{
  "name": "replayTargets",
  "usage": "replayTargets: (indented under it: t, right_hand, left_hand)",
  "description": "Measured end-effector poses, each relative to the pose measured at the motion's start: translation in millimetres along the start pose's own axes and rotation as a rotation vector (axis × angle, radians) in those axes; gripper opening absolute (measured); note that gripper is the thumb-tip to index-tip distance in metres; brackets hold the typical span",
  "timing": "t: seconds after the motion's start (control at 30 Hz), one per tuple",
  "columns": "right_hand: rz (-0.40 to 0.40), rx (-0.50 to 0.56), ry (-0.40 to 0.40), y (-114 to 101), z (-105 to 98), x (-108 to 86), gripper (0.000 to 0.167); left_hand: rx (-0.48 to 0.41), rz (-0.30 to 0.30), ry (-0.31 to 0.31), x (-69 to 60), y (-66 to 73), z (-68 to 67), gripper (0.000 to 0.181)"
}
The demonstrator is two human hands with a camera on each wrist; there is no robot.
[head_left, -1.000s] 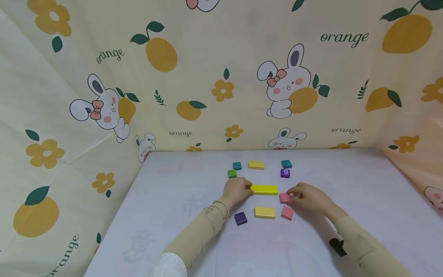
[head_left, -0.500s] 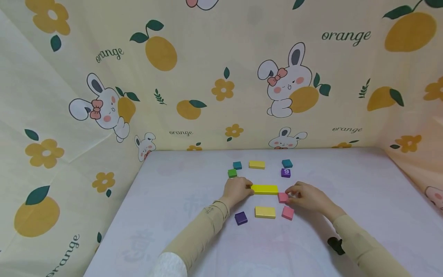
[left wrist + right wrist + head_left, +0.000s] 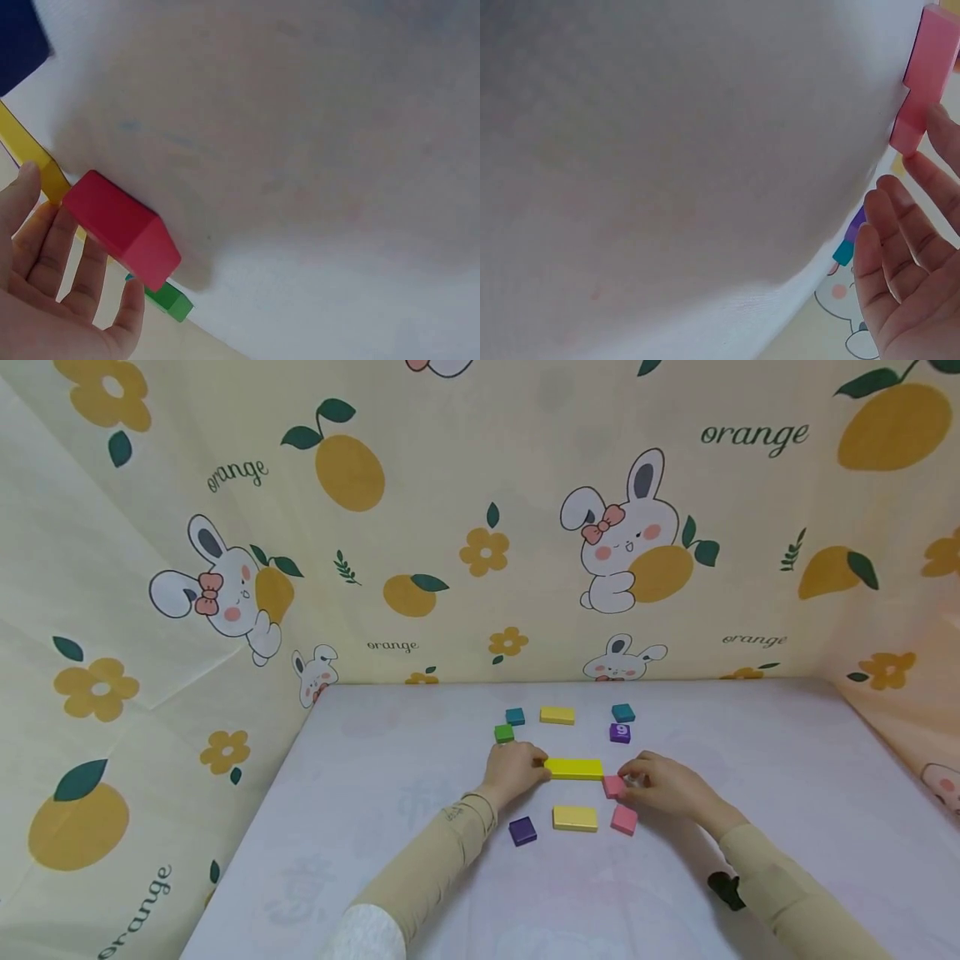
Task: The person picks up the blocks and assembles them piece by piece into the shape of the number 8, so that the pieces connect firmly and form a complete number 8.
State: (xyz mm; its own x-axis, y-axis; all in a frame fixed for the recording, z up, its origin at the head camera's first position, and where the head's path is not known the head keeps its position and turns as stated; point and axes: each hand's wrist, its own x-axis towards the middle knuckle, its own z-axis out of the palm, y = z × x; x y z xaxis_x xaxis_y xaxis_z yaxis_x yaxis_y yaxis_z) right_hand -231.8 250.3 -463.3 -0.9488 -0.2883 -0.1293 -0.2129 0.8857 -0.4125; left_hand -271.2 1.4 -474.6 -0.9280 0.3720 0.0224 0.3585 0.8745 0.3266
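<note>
A long bright yellow block [image 3: 573, 769] lies crosswise on the white table. My left hand [image 3: 513, 774] pinches its left end; in the left wrist view, thumb and forefinger meet the yellow block [image 3: 28, 148] beside a red block [image 3: 124, 229], hidden in the head view. At the right end, a small pink block [image 3: 613, 787] sits against the yellow one, slightly nearer me. The thumb and forefinger of my right hand [image 3: 671, 787] pinch that pink block, seen also in the right wrist view [image 3: 913, 124]; the other fingers extend loosely.
Nearer me lie a purple block [image 3: 522, 831], a paler yellow block [image 3: 575, 818] and another pink block [image 3: 624, 819]. Farther back are a green block [image 3: 504, 733], two teal blocks [image 3: 515, 717] [image 3: 623, 712], a yellow block [image 3: 557, 716] and a numbered purple block [image 3: 619, 733].
My right hand has slid the pink block slightly left, closing the small gap to the long yellow block. My left hand keeps its grip on the yellow block's left end.
</note>
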Motion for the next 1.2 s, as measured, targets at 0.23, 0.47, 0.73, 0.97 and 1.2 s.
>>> replayTargets:
  t: [0.23, 0.47, 0.73, 0.97, 1.2]
  right_hand:
    - [-0.007, -0.02, 0.033, 0, -1, -1.4, 0.035]
    - [0.047, -0.032, 0.088, 4, -6, 1.8, 0.032]
    - [0.1, 0.055, 0.114, 10, -19, 20.3, 0.036]
    - [0.163, 0.205, 0.151, 24, -21, 42.2, 0.044]
    - [0.238, 0.292, 0.122, 31, -22, 54.3, 0.047]
  left_hand:
    - [0.007, -0.006, -0.001, 0.9, 0.5, 1.7, 0.029]
    - [0.03, -0.002, 0.008, 0.2, 0.5, 4.0, 0.028]
    - [0.026, 0.008, 0.021, -0.3, -1.4, 3.4, 0.029]
    - [0.006, 0.0, 0.014, 1.2, -2.3, 1.5, 0.029]
    - [0.006, 0.0, 0.018, 0.7, -1.1, 2.2, 0.03]
